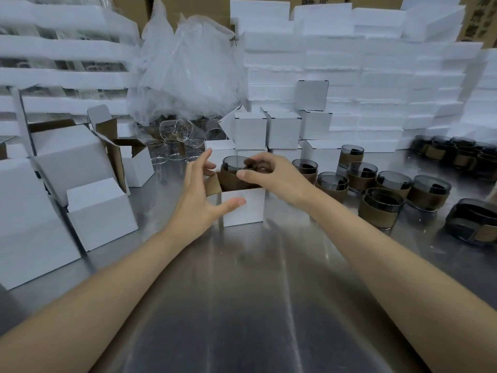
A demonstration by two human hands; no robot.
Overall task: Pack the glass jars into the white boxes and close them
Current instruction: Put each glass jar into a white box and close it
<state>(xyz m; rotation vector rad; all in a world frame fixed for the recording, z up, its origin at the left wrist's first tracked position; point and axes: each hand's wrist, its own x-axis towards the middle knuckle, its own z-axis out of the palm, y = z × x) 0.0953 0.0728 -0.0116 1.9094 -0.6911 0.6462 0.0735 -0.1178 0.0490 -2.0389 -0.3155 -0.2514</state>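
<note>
Gripping the glass jar (pixel 236 170) from above, our right hand (pixel 271 176) has its fingers curled over the rim and its thumb on the brown sleeve. The jar sits partway into the open white box (pixel 243 207), rim well above the box top. Our left hand (pixel 200 189) is spread and relaxed, thumb pressed flat to the box's front face, fingers up by its left flap. We reckon the glass is stiff, fairly weighty, breakable and slick where bare, so the sleeve looks the safer hold. The box is light card and could skid on the steel counter (pixel 242 292) unbraced. Hidden from us: the jar's base inside the box, the rear flaps, and whatever dark thing lies in the glass. More sleeved jars (pixel 390 184) stand right of the box.
</note>
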